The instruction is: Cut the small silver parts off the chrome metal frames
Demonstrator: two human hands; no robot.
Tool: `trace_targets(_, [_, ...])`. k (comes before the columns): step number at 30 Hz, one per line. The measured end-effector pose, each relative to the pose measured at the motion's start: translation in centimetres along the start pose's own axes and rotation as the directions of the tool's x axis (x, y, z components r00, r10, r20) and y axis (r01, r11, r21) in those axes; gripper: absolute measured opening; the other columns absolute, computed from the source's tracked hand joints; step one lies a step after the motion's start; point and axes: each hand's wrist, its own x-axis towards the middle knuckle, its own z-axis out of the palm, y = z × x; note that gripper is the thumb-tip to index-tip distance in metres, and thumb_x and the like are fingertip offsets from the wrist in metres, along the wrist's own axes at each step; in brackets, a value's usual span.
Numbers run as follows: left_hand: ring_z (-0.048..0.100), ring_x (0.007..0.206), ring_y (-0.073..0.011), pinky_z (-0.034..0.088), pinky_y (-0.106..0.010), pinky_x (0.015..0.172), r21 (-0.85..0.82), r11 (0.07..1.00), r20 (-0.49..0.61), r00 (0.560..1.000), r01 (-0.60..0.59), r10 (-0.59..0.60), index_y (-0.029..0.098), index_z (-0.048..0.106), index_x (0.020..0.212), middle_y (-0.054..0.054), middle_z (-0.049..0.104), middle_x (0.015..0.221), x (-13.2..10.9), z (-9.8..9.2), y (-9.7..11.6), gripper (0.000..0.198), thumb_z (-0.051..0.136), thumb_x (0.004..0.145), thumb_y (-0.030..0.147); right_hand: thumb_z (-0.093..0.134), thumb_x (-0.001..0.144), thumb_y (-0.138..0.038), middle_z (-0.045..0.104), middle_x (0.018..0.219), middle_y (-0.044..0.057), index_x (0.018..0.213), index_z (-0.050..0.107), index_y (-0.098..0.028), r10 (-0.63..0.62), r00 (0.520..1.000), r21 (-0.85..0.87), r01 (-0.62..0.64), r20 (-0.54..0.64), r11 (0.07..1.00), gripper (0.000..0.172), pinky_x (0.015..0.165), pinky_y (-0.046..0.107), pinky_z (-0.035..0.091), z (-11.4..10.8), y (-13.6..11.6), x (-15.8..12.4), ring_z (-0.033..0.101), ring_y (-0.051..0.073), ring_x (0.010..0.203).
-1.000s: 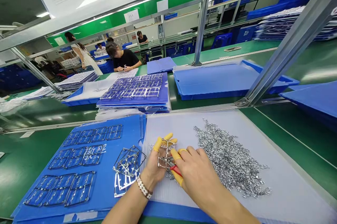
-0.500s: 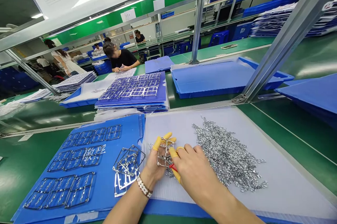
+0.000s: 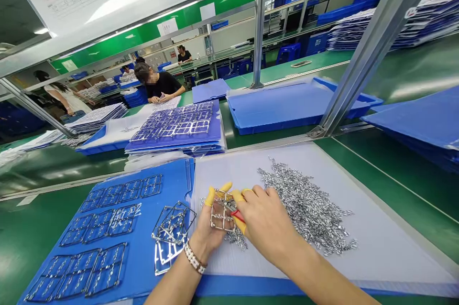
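My left hand (image 3: 210,226), with yellow finger cots, is closed on a small silver metal frame (image 3: 219,214) held over the white sheet (image 3: 376,243). My right hand (image 3: 267,221) grips red-handled cutters (image 3: 234,213) whose tip is at the frame. A big heap of small silver cut parts (image 3: 308,207) lies just right of my hands, and a few lie under them. Empty silver frames (image 3: 172,226) are piled to the left of my left wrist.
A blue sheet (image 3: 107,228) on the left carries several frames of parts. A stack of blue sheets with frames (image 3: 179,125) sits behind, blue trays (image 3: 294,104) at the back right. A slanted metal post (image 3: 362,51) stands right. Other people work at far benches.
The view has swung a little to the right and down. My hands and the frame stay together; the frame has turned slightly in my left hand.
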Motion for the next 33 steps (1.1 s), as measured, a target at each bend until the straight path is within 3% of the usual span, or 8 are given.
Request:
trace_targets(9, [0.061, 0.069, -0.0143, 0.043, -0.023, 0.058, -0.061, 0.998, 0.004, 1.000, 0.014, -0.014, 0.016, 0.065, 0.118, -0.007, 0.070, 0.095, 0.13, -0.18, -0.26, 0.044, 0.054, 0.088, 0.046, 0.062, 0.081, -0.022, 0.065, 0.082, 0.005, 0.096, 0.062, -0.018, 0.003, 0.999, 0.019, -0.004, 0.039, 1.000, 0.016, 0.066, 0.037, 0.023, 0.67, 0.08, 0.66, 0.053, 0.023, 0.081])
trace_targets(19, [0.061, 0.068, -0.0134, 0.044, -0.022, 0.056, -0.039, 0.999, -0.024, 1.000, 0.006, -0.007, 0.016, 0.065, 0.118, -0.008, 0.069, 0.098, 0.17, -0.14, -0.18, 0.044, 0.058, 0.086, 0.046, 0.065, 0.081, -0.027, 0.065, 0.084, 0.005, 0.096, 0.062, -0.019, 0.008, 0.997, 0.012, -0.009, 0.082, 1.000, 0.018, 0.068, 0.037, 0.025, -0.24, 0.01, 0.67, 0.054, 0.022, 0.083])
trace_targets(33, [0.062, 0.068, -0.0139, 0.047, -0.024, 0.061, 0.038, 0.999, -0.062, 0.998, -0.020, 0.022, 0.018, 0.062, 0.122, -0.009, 0.069, 0.101, 0.07, -0.43, -0.45, 0.047, 0.055, 0.087, 0.048, 0.060, 0.081, -0.019, 0.064, 0.080, 0.004, 0.094, 0.062, -0.019, -0.011, 0.998, 0.007, 0.011, 0.061, 1.000, 0.013, 0.067, 0.037, 0.025, 0.55, 0.08, 0.63, 0.054, 0.023, 0.080])
